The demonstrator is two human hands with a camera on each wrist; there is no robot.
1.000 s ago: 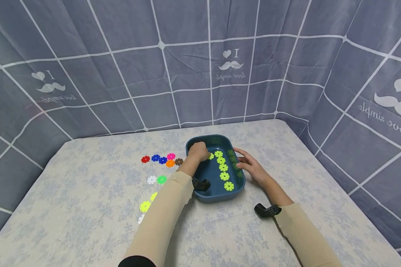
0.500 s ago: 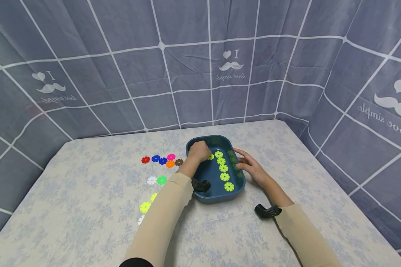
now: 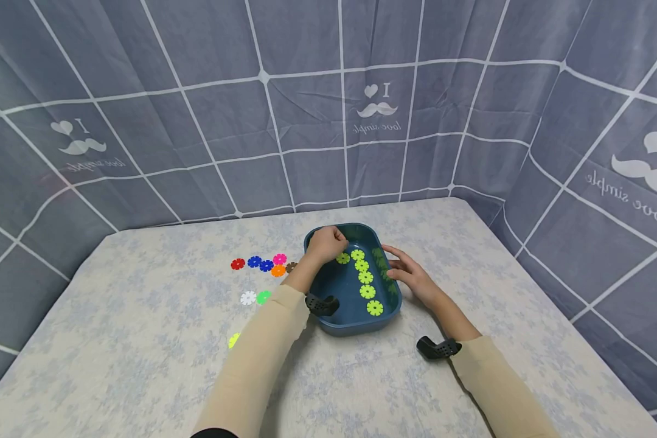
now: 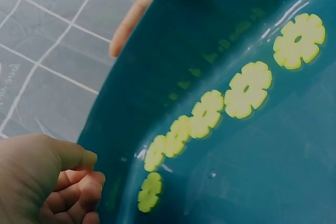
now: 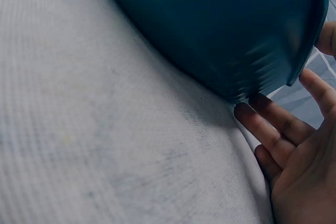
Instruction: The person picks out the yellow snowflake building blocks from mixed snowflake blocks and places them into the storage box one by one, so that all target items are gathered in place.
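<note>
A dark blue-green plastic tray [image 3: 342,301] stands on the table. On its floor lie several yellow-green notched discs, flower-shaped, in a bent line; one end disc [image 3: 375,308] is near the front right. At the line's far end, a disc [image 4: 150,192] lies close to my left hand [image 3: 327,244]. That hand hovers over the tray's back left, fingers loosely curled; in the left wrist view I see nothing between thumb and fingers. My right hand [image 3: 416,281] touches the tray's right wall from outside, its fingertips [image 5: 244,109] low on the wall.
Left of the tray lie loose discs: red [image 3: 238,264], several blue, pink, orange [image 3: 278,271], brown, white [image 3: 248,298], green and yellow [image 3: 233,340]. My left forearm partly covers this area. Grey checked curtains [image 3: 306,121] hang behind and right of the table.
My left hand has risen slightly and its fingers have come off the end disc, which now shows whole in the tray. The right hand and tray stay where they were.
</note>
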